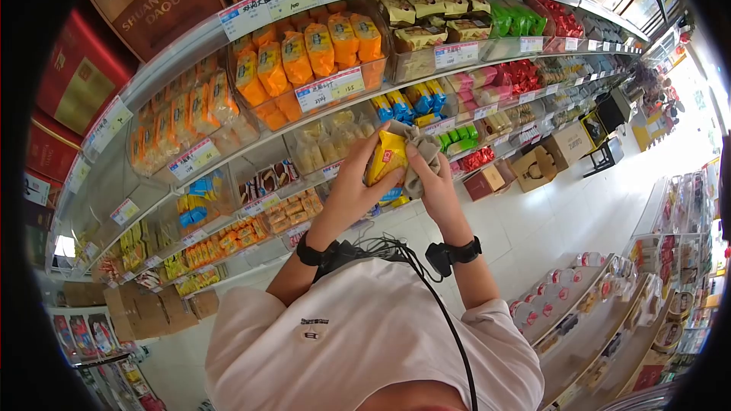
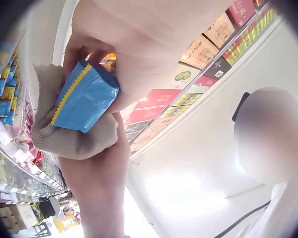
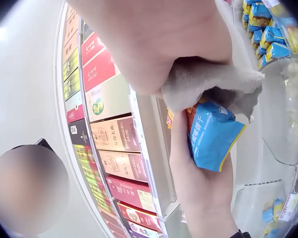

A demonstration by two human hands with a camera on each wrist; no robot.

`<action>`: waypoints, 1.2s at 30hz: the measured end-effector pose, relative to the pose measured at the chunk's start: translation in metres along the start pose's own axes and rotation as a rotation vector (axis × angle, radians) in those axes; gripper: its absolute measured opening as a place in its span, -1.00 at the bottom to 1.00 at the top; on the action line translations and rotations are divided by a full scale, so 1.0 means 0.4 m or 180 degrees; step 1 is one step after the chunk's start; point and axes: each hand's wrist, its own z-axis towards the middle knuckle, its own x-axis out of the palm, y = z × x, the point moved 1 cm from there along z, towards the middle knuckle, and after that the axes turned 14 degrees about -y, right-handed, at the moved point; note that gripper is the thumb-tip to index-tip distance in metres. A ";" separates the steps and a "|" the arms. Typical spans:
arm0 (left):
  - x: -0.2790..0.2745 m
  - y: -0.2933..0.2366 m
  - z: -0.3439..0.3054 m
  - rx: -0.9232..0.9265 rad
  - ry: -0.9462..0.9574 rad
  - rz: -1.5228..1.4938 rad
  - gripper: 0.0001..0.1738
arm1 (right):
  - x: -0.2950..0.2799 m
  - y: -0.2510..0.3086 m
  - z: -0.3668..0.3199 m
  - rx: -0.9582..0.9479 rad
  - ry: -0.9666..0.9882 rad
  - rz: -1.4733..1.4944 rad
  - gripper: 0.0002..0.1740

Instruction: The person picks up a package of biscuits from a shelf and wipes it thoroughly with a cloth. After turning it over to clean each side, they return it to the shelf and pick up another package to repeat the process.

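Note:
My left hand grips a small blue and yellow snack packet in front of my chest. A crumpled grey cloth is bunched in my right hand, up against the packet's side. In the left wrist view the packet's shiny blue end pokes out, with the cloth folded around its lower side. White lettering shows on the packet in the right wrist view, where the cloth covers its upper part. The hands partly hide the packet.
A long shelf rack stands ahead, with orange packets in a clear bin and similar blue and yellow packets lower down. Large boxes line the top. Cardboard boxes sit on the floor; another display stands behind right. A black cable crosses my shirt.

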 end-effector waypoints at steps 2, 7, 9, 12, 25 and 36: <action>0.002 0.009 0.001 -0.0009 0.0078 -0.0140 -0.17 | 0.011 0.012 -0.008 -0.0195 -0.0067 0.0066 -0.72; 0.004 0.006 -0.005 -0.0007 0.0156 -0.0183 -0.14 | -0.001 0.027 -0.002 -0.1144 0.0039 -0.0651 -0.75; 0.006 0.003 -0.006 0.0014 0.0141 -0.0180 -0.14 | -0.008 0.029 -0.002 -0.1510 0.0140 -0.1019 -0.71; 0.011 0.009 -0.008 0.0027 -0.0152 -0.0187 -0.15 | 0.008 0.044 -0.015 -0.1485 0.0028 -0.0692 -0.77; -0.009 0.021 0.006 0.0220 -0.0193 0.0014 -0.42 | 0.003 0.056 0.002 -0.1277 0.0119 -0.0830 -0.76; 0.000 0.016 0.009 -0.0008 -0.0538 -0.0099 -0.43 | 0.047 0.087 -0.039 -0.1669 -0.0061 -0.0755 -0.46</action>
